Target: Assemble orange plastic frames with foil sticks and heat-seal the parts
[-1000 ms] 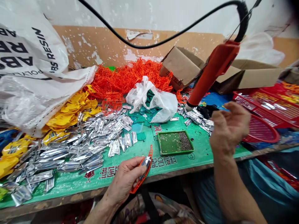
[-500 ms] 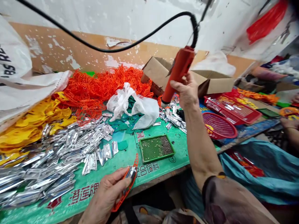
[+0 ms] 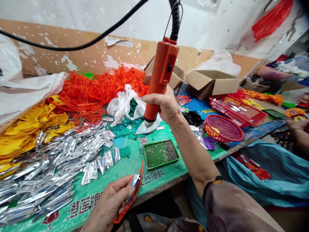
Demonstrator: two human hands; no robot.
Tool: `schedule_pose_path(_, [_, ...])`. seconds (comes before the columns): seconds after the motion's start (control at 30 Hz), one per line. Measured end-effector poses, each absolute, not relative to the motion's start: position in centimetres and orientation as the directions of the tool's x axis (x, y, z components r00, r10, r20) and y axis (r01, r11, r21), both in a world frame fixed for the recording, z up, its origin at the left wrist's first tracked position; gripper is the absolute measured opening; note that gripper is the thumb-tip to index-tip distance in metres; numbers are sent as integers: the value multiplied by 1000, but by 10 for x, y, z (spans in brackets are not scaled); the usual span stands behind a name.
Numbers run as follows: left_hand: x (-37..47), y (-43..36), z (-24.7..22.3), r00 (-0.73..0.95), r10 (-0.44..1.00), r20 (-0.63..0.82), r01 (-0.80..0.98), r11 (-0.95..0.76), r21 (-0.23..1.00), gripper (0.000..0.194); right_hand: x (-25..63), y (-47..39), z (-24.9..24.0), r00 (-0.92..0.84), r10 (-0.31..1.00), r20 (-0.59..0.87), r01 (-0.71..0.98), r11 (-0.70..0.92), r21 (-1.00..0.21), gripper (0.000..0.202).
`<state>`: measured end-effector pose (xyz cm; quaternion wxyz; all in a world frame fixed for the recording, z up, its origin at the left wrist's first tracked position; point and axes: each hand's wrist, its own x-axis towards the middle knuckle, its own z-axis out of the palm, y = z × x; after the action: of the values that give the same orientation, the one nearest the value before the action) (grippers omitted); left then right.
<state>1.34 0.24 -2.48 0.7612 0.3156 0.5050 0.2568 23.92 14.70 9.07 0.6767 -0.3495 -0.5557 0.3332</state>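
My right hand [image 3: 166, 104] is wrapped round an orange electric screwdriver [image 3: 161, 74], held nearly upright above the table with its tip pointing down. A black coiled cable [image 3: 175, 21] leads up from its top. Near the table's front edge, my left hand [image 3: 116, 196] pinches an orange plastic frame [image 3: 135, 198] with a shiny metal plate [image 3: 134, 180] set against it. Between the hands lies a green tray [image 3: 154, 156] of small holes, its right part covered with tiny dark screws [image 3: 171, 150].
Metal plates [image 3: 55, 167] heap at the left beside yellow parts [image 3: 26, 132]. Orange frames [image 3: 96, 93] pile behind, near a white plastic bag [image 3: 125, 103]. Cardboard boxes [image 3: 212, 83] and red baskets [image 3: 224, 128] stand right. Another person's hand [image 3: 299, 125] shows at the far right.
My right hand has brought the screwdriver left and a little nearer, turning it more upright. My left hand stays low in front, still holding the orange frame and plate, slightly tilted.
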Motion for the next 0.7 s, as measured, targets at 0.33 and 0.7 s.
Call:
schedule_pose_path(0.33, [12, 8, -30, 316, 819, -479, -66, 523, 850, 35, 270, 102, 32, 383, 850, 361, 91, 355, -931, 25])
schedule_pose_path(0.7, [27, 6, -27, 282, 826, -487, -90, 529, 844, 33, 267, 95, 16, 512, 802, 308, -17, 368, -930, 63])
